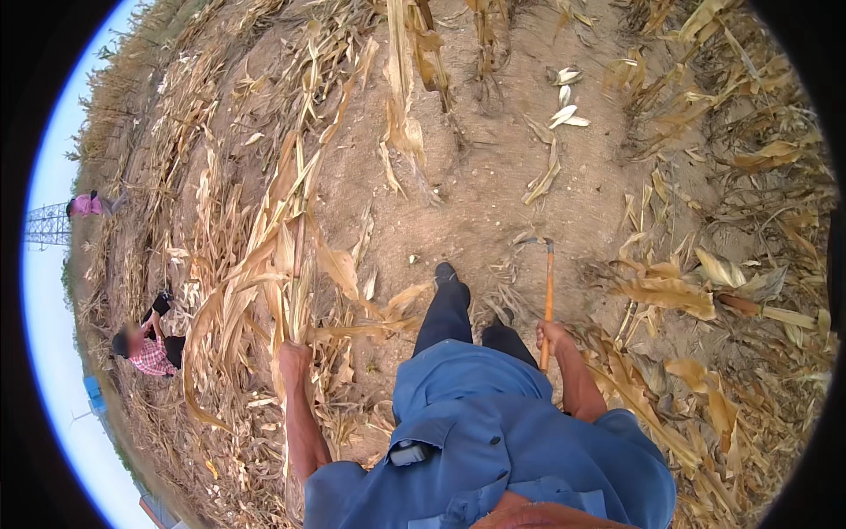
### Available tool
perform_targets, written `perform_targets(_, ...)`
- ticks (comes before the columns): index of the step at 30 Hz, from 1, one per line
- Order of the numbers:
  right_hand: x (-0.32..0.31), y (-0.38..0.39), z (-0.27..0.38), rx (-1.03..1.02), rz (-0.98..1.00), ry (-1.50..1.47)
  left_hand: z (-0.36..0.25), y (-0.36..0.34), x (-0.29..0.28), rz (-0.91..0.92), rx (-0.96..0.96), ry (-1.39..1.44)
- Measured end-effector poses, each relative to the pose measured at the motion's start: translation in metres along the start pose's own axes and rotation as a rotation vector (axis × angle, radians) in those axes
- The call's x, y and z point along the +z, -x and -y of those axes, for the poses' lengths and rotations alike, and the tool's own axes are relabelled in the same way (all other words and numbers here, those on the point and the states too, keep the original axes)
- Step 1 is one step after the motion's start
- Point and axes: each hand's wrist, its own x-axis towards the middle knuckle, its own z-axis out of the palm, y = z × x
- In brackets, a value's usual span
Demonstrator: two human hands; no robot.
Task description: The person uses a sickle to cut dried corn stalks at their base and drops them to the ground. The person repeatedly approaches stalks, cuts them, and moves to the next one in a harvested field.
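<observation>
My left hand [295, 360] is closed around dry corn stalks [298, 256], which reach away from me with long, pale, curling leaves. In my right hand [552, 337] is the wooden handle of a sickle [549, 284], gripped near its lower end. The sickle points away from me, its small dark blade turned left at the far end, close to the soil. My dark shoe [447, 274] is stepping on bare ground between the two hands.
Standing dry stalks [410, 79] rise ahead. Husked-back corn ears [566, 116] lie on the soil ahead right. Cut stalks and leaves [670, 295] cover the right side. At far left are a person in a checked shirt [152, 353] and another in pink [86, 204].
</observation>
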Motion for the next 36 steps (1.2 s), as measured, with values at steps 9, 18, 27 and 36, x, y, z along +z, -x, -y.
perform_targets(9, 0.04, 0.009, -0.005, 0.009, -0.148, -0.177, -0.322, -0.233, -0.107, 0.023, 0.401, -0.023)
perform_targets(18, 0.099, 0.052, -0.025, 0.0, -0.212, -0.183, -0.566, -0.199, -0.149, -0.299, 1.039, 0.075)
perform_targets(27, 0.1, 0.068, -0.073, -0.028, -0.15, -0.432, -0.384, -0.094, 0.116, 0.616, 1.265, -0.428)
perform_targets(36, 0.05, 0.031, -0.127, -0.062, -0.075, -0.928, -0.272, -0.102, 0.163, 0.886, 1.024, -0.336)
